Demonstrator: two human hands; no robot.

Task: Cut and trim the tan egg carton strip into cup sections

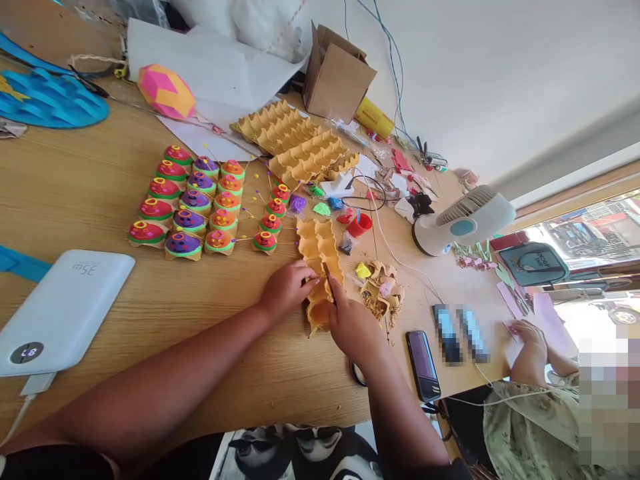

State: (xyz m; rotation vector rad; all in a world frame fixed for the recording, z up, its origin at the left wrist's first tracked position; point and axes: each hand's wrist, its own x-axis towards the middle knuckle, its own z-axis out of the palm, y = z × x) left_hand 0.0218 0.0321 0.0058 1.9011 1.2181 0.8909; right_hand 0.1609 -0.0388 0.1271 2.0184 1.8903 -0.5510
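A narrow strip of yellowish egg carton lies on the table in front of me. My left hand is closed at its left side, the fingertips gripping the carton's edge. From the right, my right hand grips a slim dark knife, with the index finger stretched along it and the blade against the carton cups. The palm hides most of the knife's handle. Left of the carton stand several painted carton cups with faces: red ones, purple ones, orange ones and a short red row.
Larger egg cartons lie behind. Around the strip are a red cup, coloured clay lumps and carton scraps. A white fan, a phone and another person's hands are at right; a power bank at left.
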